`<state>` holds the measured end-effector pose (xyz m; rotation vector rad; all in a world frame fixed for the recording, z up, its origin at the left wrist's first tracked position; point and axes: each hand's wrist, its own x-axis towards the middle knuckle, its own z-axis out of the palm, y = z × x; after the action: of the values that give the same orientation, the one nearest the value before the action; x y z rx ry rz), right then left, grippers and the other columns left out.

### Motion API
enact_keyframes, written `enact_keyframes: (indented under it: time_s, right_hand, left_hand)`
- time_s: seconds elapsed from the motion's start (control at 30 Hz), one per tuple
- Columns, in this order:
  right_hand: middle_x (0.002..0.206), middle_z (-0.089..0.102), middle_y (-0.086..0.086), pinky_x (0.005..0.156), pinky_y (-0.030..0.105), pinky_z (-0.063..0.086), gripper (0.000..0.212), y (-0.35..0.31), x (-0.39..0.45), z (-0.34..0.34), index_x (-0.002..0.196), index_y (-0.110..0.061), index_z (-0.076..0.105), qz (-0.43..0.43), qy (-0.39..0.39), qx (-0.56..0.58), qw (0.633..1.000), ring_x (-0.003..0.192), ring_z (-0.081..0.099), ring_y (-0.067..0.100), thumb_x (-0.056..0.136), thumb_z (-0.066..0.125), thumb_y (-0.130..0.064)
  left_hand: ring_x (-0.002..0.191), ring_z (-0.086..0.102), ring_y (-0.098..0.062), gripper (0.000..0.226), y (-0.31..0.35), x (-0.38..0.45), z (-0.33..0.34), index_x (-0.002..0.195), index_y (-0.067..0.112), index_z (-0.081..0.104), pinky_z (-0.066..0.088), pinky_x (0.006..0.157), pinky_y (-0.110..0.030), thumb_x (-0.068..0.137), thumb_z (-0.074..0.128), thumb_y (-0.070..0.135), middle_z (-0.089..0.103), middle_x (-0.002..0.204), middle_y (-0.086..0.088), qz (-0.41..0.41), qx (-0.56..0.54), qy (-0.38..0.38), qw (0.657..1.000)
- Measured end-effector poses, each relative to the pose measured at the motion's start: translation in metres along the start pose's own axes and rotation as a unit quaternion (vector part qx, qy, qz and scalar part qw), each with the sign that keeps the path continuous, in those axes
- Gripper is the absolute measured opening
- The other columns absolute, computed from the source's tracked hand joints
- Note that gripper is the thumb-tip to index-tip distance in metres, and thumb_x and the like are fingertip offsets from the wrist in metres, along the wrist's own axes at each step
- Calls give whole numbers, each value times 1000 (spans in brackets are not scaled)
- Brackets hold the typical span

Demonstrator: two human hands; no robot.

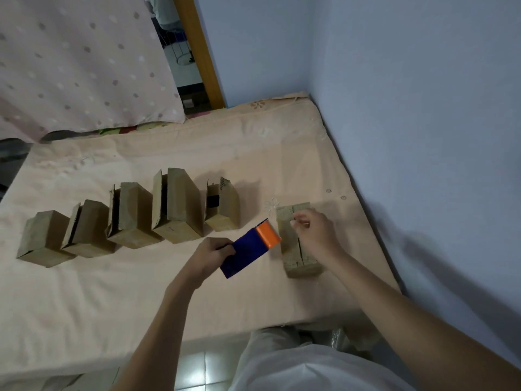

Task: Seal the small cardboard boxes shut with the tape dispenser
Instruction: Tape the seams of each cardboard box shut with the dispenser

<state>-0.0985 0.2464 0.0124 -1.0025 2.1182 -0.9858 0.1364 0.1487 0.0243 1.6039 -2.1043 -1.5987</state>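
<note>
A small cardboard box (pixel 293 249) lies flat on the bed at the right, its top flaps closed with a dark seam down the middle. My right hand (pixel 315 230) hovers over its far half, thumb and fingers pinched together; what they pinch is too small to tell. My left hand (pixel 210 256) grips a blue tape dispenser (pixel 248 251) with an orange head, held just left of that box, the orange end pointing at it. Several more small cardboard boxes (pixel 177 210) stand in a row to the left, some with flaps ajar.
The boxes rest on a peach bedsheet (pixel 141 300). A blue wall (pixel 408 136) runs along the bed's right side. A dotted pink blanket (pixel 79 60) hangs at the back left. Tiled floor (pixel 194 371) shows below the bed's near edge.
</note>
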Motion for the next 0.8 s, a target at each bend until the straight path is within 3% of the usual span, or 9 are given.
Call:
enact_keyframes:
  time_s: [0.07,0.13,0.27,0.33,0.43,0.57,0.7,0.8]
  right_hand:
    - [114,69,-2,90,27,54,24,-6,3,1,118,-14,68,47,-102,22,993,102,66,13,101,57,-28]
    - [108,72,6,89,37,60,25,-9,5,4,115,-9,68,123,-168,140,968,98,70,18,102,56,-27]
    - [110,71,18,87,43,60,19,-9,4,5,109,-2,66,186,-221,258,922,102,70,27,100,60,-17]
    - [110,70,19,87,44,60,16,-8,2,5,109,-1,66,207,-223,297,905,102,70,29,98,62,-13]
    - [110,71,19,90,48,58,23,-8,-1,3,114,0,66,217,-216,328,894,103,70,31,95,66,-12]
    - [110,72,18,83,42,61,21,-7,-6,-1,115,-2,65,212,-219,338,890,102,71,30,95,65,-9]
    - [104,73,18,74,36,63,15,-7,-9,0,109,1,67,195,-201,265,923,91,74,27,96,62,-4]
    - [101,72,15,74,40,64,13,-5,-9,4,106,0,68,192,-157,206,947,84,75,26,95,64,-4]
  left_hand:
    - [96,65,-21,17,9,-4,-7,96,16,67,52,79,-31,99,52,9,70,98,-6,9,-1,-13,1000]
    - [98,64,-21,17,14,-6,-11,95,17,65,53,81,-33,100,51,9,69,100,-5,14,13,-30,999]
    - [97,63,-22,16,15,-5,-15,95,11,66,50,81,-33,100,51,9,69,99,-6,14,27,-44,999]
    - [98,63,-29,21,13,-5,-15,98,2,67,49,80,-33,94,55,19,69,98,-11,15,20,-45,999]
    - [99,63,-34,48,7,-3,-14,100,-8,63,48,77,-32,78,49,32,68,97,-16,26,24,-44,998]
    - [93,66,-22,46,6,3,-10,101,-2,64,52,76,-29,82,51,38,71,93,-6,28,20,-54,998]
    - [92,71,-21,50,5,8,-7,99,14,68,56,80,-34,86,56,60,74,92,3,31,9,-60,998]
    - [85,72,-17,53,8,9,-2,97,17,66,55,73,-29,84,58,68,75,88,7,52,64,-65,994]
